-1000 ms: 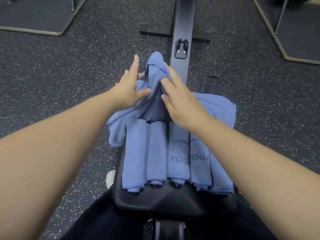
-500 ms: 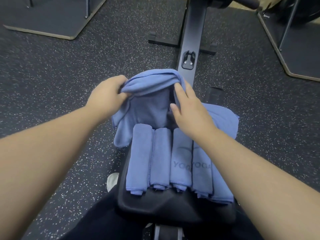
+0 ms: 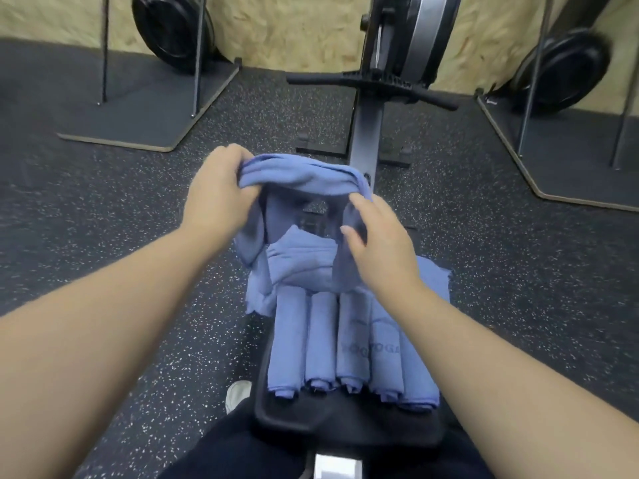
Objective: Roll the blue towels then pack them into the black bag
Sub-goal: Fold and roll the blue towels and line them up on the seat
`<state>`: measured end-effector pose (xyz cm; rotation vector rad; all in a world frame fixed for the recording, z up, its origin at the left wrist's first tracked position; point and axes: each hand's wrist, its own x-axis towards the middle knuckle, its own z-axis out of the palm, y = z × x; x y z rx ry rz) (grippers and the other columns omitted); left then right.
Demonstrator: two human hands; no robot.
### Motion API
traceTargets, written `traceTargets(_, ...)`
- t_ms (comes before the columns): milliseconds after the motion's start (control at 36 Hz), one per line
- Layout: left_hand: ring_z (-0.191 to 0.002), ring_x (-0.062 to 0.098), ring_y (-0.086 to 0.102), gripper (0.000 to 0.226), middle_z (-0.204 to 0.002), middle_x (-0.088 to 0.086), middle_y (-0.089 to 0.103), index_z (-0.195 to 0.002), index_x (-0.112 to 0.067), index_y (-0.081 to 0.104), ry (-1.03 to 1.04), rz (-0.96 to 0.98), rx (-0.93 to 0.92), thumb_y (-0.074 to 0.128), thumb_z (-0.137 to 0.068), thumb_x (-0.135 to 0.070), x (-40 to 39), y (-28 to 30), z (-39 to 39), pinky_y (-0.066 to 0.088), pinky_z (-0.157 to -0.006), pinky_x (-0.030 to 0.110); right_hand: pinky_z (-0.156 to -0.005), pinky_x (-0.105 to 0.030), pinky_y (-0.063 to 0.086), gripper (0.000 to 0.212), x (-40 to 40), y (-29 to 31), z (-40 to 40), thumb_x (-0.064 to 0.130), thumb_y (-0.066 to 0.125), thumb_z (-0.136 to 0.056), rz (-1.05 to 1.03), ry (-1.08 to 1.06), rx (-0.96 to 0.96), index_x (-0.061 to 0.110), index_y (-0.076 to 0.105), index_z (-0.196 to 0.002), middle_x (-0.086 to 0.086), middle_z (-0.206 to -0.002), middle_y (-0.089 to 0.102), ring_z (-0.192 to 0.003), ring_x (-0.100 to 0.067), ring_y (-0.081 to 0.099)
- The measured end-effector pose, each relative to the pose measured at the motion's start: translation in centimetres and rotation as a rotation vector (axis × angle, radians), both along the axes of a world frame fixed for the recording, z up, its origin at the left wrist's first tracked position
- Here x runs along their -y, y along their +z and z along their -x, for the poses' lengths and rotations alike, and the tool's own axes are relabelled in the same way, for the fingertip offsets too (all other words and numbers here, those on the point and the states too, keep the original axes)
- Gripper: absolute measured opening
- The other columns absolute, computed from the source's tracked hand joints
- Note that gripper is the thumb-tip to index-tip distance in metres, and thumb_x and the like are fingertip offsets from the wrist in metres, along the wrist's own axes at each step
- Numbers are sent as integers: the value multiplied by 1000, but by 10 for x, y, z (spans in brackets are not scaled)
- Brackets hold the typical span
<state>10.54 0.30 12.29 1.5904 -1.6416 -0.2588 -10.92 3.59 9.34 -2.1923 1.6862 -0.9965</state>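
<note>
A loose blue towel (image 3: 304,174) is lifted above the black seat (image 3: 345,426) of a rowing machine. My left hand (image 3: 221,191) grips its left end, fingers curled round the bunched cloth. My right hand (image 3: 377,243) holds the towel's right side, fingers pinching the hanging fabric. The towel's lower part droops onto a crumpled blue towel pile (image 3: 301,264). Several rolled blue towels (image 3: 349,347) lie side by side on the seat, some printed "YOGA". No black bag is in view.
The rowing machine's rail (image 3: 366,133) runs forward to its handle bar (image 3: 370,83) and flywheel. Grey mats with thin metal posts lie at left (image 3: 145,98) and right (image 3: 560,140). A white shoe (image 3: 238,394) rests on the speckled floor.
Both hands have raised the loose towel higher and spread it apart. The view tilted up, showing the wall and machines.
</note>
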Motion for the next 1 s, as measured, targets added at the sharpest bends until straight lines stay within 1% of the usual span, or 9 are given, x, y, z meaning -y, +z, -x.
traceTargets(139,-79,21,49,6,-88,1,54,-87,-17,49,-55,7,9,54,-85,-16,-35,41,18,31,-66,29,-77,-1,27,27,-45,31,5,3,65,-83,75,-14,163,8,62,-109,-1,-109,59,-94,-4,45)
traceTargets(250,-75,23,48,9,-82,2,53,-84,-15,47,-67,35,22,56,-84,-15,-70,75,32,32,-64,32,-72,-14,29,18,-82,59,12,1,61,-83,88,-73,274,13,52,-93,4,-97,48,-81,2,37)
traceTargets(389,-72,20,50,19,-73,-4,56,-79,-18,45,-93,-55,-26,64,-82,-23,-134,97,52,40,-65,36,-66,-15,33,38,-143,92,28,16,65,-88,77,-107,362,29,32,-76,12,-85,38,-77,2,40)
traceTargets(500,-61,1,47,22,-67,-10,57,-71,-23,50,-157,-97,-100,70,-79,-25,-179,100,69,38,-59,22,-62,-13,35,34,-186,104,40,24,65,-89,47,-165,388,24,33,-76,6,-75,41,-67,-1,42)
traceTargets(611,-61,-5,50,16,-70,-13,64,-71,-27,61,-248,-117,-170,73,-78,-19,-213,103,85,42,-63,21,-58,-14,35,22,-224,118,50,8,57,-91,20,-204,465,20,39,-83,8,-64,43,-58,1,43)
traceTargets(806,-73,-3,59,16,-76,-14,69,-77,-30,69,-381,-127,-167,66,-73,-15,-269,117,111,42,-67,14,-82,-3,33,39,-267,131,47,15,67,-85,-56,27,304,23,53,-121,15,-106,51,-95,3,48)
traceTargets(889,-76,1,61,18,-75,-13,69,-78,-26,71,-375,-89,-163,63,-73,-12,-287,126,113,43,-66,15,-86,-10,39,34,-283,137,41,18,65,-86,-54,31,317,24,58,-118,14,-112,58,-100,0,52)
traceTargets(944,-75,0,60,21,-74,-13,69,-77,-25,71,-390,-66,-158,63,-74,-6,-299,132,113,40,-63,11,-85,-22,46,27,-292,140,38,9,62,-86,-27,-7,388,23,62,-108,12,-103,63,-94,-6,57)
traceTargets(1000,-73,-5,58,25,-76,-18,67,-76,-29,69,-404,-44,-125,62,-74,-4,-310,138,111,38,-63,8,-78,-22,47,24,-301,146,35,4,59,-85,-10,-35,435,22,64,-99,11,-92,63,-84,-7,58)
